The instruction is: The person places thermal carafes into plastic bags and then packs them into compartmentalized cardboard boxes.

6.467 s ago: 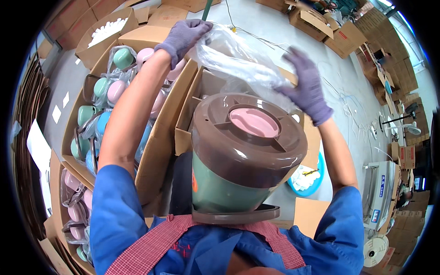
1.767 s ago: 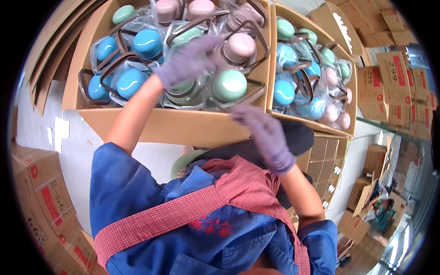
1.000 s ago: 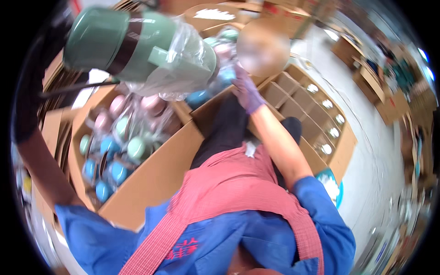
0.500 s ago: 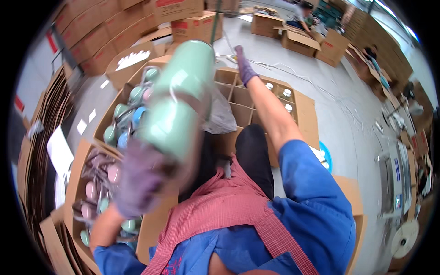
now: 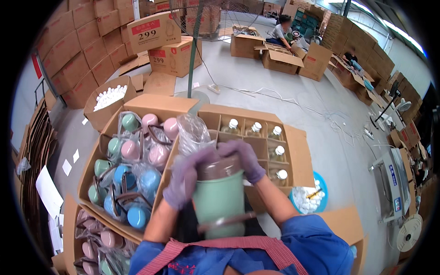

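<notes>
A worker in a blue shirt and purple gloves holds a green jug [image 5: 219, 201] upright at the lower centre of the frame, close to the body. The left hand [image 5: 188, 176] wraps the jug's upper left side, its grip clamped on the wall just below the brown lid [image 5: 219, 167]. The right hand [image 5: 245, 158] curls over the lid from the right, fingers closed on it. Left of the jug, a cardboard box [image 5: 98, 151] holds bagged jugs in pink, green and blue; behind it, a divided carton [image 5: 293, 146] holds glass bottles.
</notes>
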The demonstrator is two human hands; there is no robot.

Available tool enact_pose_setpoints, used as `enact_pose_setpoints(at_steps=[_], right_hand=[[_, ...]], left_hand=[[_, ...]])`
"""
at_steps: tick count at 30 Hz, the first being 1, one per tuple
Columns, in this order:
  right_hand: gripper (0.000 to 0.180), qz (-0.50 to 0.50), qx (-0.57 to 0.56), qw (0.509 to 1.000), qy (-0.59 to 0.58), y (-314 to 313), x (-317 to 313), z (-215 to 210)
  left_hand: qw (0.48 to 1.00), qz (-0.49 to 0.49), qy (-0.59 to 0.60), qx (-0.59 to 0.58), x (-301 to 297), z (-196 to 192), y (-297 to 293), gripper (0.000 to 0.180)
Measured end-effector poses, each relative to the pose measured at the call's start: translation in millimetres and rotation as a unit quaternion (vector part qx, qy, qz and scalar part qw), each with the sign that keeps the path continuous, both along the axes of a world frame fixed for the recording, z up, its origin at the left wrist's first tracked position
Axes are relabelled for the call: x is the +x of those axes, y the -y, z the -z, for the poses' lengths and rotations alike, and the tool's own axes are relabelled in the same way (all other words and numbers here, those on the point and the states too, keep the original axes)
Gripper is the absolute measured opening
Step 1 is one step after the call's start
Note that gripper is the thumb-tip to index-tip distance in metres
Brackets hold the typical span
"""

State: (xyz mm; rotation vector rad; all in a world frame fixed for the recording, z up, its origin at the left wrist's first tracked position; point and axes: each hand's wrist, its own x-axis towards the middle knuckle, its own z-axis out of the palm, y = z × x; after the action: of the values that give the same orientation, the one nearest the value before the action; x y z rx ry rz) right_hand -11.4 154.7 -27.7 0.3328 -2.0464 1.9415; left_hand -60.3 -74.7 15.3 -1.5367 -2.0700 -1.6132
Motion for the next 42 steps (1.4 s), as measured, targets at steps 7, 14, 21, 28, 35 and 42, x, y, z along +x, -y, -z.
enact_pose_setpoints(at_steps=[7, 14, 21, 28, 35, 42], right_hand=[[0.053, -0.077, -0.320, 0.919, 0.219, -33.4, -37.5, 56.7], [0.055, -0.006, 0.173, 0.975, -0.142, -48.8, -34.0, 9.6], [0.056, -0.118, 0.149, 0.969, -0.160, -38.7, -42.1, -7.6], [0.019, 0.376, 0.258, 0.889, 0.046, -120.3, -5.5, 129.6], [0.057, 0.270, 0.540, 0.707, 0.368, -218.1, 106.3, 229.7], [0.042, 0.270, 0.575, 0.731, 0.250, -199.0, 62.1, 84.7]], left_hand=[[0.995, 0.021, -0.077, -0.053, -30.1, -9.5, -44.2, 0.033], [0.997, 0.021, -0.063, -0.042, -47.0, -3.6, -63.0, 0.034], [0.996, 0.011, -0.038, -0.077, -64.2, 6.3, -62.9, 0.038], [0.898, 0.027, 0.439, 0.017, -211.5, 71.8, -81.0, 0.051], [0.892, -0.018, 0.432, -0.133, -265.1, 255.5, -135.9, 0.053], [0.944, 0.061, 0.234, -0.224, -139.6, 131.8, -120.9, 0.047]])
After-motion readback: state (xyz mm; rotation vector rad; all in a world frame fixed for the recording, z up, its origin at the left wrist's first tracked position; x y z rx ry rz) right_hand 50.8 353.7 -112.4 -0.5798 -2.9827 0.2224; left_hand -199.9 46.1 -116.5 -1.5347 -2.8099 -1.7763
